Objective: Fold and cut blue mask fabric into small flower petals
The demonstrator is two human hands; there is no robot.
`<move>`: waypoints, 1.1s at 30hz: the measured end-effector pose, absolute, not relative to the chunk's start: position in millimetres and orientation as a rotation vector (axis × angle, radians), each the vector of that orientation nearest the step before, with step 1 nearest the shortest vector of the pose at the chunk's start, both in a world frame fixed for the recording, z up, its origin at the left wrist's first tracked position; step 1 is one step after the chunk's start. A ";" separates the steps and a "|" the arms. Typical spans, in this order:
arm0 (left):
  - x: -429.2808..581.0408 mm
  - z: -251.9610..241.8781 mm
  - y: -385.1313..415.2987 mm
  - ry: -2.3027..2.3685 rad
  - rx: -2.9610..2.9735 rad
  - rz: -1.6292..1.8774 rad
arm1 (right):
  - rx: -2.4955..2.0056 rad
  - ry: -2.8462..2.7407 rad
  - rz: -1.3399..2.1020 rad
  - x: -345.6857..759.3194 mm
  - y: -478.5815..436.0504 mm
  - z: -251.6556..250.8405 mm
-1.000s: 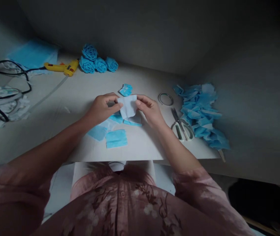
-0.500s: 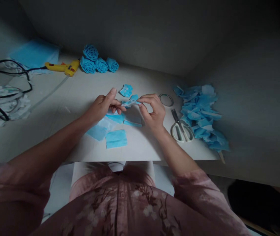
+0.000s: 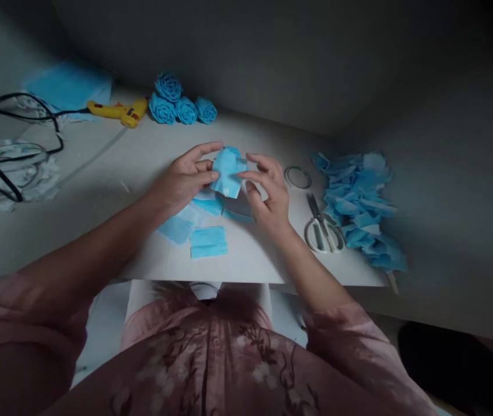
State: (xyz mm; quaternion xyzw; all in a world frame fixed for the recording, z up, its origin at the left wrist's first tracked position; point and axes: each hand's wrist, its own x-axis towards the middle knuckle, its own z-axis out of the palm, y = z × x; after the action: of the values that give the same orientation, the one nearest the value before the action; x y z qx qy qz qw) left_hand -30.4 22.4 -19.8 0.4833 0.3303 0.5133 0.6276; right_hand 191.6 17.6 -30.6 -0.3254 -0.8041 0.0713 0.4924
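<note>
A rounded, petal-like piece of blue fabric (image 3: 227, 173) is raised over the table in the head view. My left hand (image 3: 188, 176) pinches its left edge between thumb and fingers. At the right side of the piece, my right hand (image 3: 270, 188) has its fingers apart, with one fingertip against or just in front of the fabric. Beneath both hands, a folded blue fabric rectangle (image 3: 208, 241) and paler sheer pieces (image 3: 175, 229) lie on the table. White-handled scissors (image 3: 322, 228) rest to the right of my right hand.
Several blue fabric roses (image 3: 169, 86) sit at the back beside a yellow glue gun (image 3: 118, 111) with a black cord. A heap of blue fabric pieces (image 3: 361, 202) lines the right side, near a thin ring (image 3: 298, 177). White scraps (image 3: 33, 179) lie at far left.
The blue piece between my hands now faces me broadly instead of appearing as a narrow strip. My left hand has closed on its edge, and my right fingers have spread from their pinch.
</note>
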 end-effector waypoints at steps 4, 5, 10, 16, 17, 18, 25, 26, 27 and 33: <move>-29.1 -20.2 21.5 0.775 1.148 1.219 | -0.983 -1.736 0.672 191.0 15.9 -28.3; -29.2 -20.6 21.4 0.781 1.171 1.221 | -1.006 -1.678 0.802 190.0 15.5 -28.5; -30.4 -24.0 21.8 0.760 1.296 1.252 | -1.028 -1.436 1.195 183.5 15.1 -32.0; -28.8 -23.2 18.8 0.768 1.388 1.262 | -0.847 -1.347 1.503 180.0 14.6 -30.1; -28.5 -23.1 18.5 0.787 1.395 1.255 | -0.847 -1.316 1.512 179.8 14.5 -29.0; -28.2 -23.4 18.5 0.805 1.399 1.248 | -0.853 -1.282 1.509 179.7 14.3 -27.8; -29.6 -29.1 22.8 0.810 1.407 1.246 | -0.882 -1.238 1.492 179.4 12.8 -24.8; -30.1 -29.3 23.3 0.808 1.408 1.247 | -0.883 -1.252 1.492 179.3 12.6 -25.5; -30.5 -29.4 23.7 0.808 1.410 1.246 | -0.879 -1.265 1.496 179.1 12.3 -26.2; -31.6 -28.1 25.1 0.831 1.426 1.264 | -0.895 -1.291 1.497 179.1 13.0 -28.0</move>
State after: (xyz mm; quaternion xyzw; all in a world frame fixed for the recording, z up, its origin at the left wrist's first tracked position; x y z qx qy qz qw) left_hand -31.6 25.1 -28.1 0.5915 0.3446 0.5242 0.5066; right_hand 179.1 13.0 -28.0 -0.3646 -0.5261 0.6100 0.4671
